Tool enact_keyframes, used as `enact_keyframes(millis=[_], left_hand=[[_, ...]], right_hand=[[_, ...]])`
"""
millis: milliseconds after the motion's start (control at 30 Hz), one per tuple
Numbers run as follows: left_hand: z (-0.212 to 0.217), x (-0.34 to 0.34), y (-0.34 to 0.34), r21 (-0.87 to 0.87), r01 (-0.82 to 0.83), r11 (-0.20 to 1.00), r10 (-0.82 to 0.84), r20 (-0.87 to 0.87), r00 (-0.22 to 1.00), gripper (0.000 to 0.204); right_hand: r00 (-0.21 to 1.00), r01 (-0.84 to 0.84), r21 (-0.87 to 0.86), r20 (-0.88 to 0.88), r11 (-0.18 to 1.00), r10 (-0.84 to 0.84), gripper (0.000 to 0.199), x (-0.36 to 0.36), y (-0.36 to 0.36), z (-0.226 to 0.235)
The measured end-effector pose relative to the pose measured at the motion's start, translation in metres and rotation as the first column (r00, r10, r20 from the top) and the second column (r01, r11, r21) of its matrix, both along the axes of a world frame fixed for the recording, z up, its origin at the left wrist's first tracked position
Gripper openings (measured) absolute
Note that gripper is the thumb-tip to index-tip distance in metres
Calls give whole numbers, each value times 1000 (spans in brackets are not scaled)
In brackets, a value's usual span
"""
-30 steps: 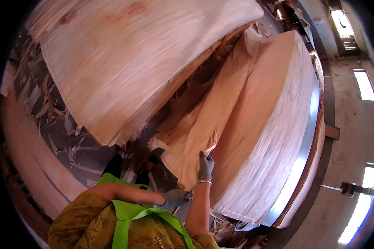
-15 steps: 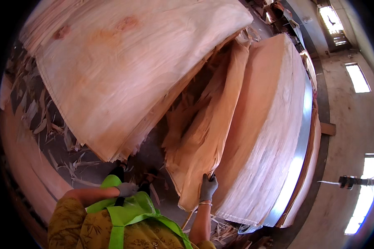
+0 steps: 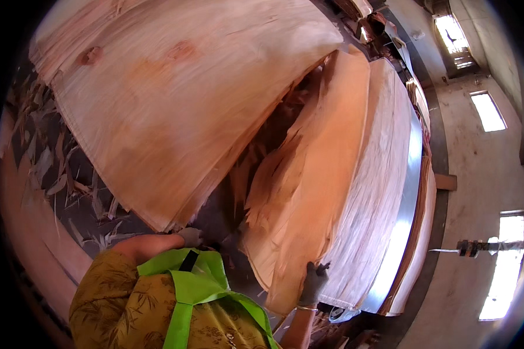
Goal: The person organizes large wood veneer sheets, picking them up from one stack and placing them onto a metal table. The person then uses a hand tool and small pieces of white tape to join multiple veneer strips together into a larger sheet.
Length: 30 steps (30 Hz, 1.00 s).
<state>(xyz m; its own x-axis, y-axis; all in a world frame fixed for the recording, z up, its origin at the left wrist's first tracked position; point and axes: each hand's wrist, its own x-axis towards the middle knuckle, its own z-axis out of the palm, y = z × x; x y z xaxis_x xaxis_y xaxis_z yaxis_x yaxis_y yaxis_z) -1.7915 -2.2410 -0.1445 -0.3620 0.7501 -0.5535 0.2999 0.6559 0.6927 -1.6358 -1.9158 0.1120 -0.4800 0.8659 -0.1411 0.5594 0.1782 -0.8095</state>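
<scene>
My right hand [image 3: 314,282], in a grey glove, grips the near edge of a thin orange-tan wood veneer sheet [image 3: 326,168]. The sheet lies slanted over the right-hand veneer stack, and its left side is ragged and torn. My left hand [image 3: 190,237], gloved as well, is close to the near corner of the large pale veneer stack [image 3: 198,104] on the left. Its fingers are small and blurred, so I cannot make out their shape or any contact.
White-edged veneer [image 3: 375,192] shows right of the sheet, beside a shiny metal strip [image 3: 399,232]. Wood scraps [image 3: 58,168] litter the dark floor at left. A pale wall [image 3: 471,186] with bright windows stands at far right. A dark gap separates the two stacks.
My right hand has moved right with the veneer sheet, which now spreads flatter over the right stack. My left hand has moved forward, toward the large stack's corner.
</scene>
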Motion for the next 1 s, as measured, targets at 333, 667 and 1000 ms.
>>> enact_keyframes(millis=[333, 667, 1000], left_hand=[[-6, 18, 61, 130, -76, 989, 63, 99, 993, 39], [-2, 41, 150, -297, -571, 766, 541, 777, 322, 67], [2, 94, 204, -230, -497, 837, 351, 922, 165, 76]], right_hand=[[992, 121, 96, 17, 988, -123, 16, 32, -6, 96], [994, 88, 102, -79, 991, -80, 20, 38, -33, 162], [924, 59, -195, -361, 979, -128, 45, 121, -11, 218]])
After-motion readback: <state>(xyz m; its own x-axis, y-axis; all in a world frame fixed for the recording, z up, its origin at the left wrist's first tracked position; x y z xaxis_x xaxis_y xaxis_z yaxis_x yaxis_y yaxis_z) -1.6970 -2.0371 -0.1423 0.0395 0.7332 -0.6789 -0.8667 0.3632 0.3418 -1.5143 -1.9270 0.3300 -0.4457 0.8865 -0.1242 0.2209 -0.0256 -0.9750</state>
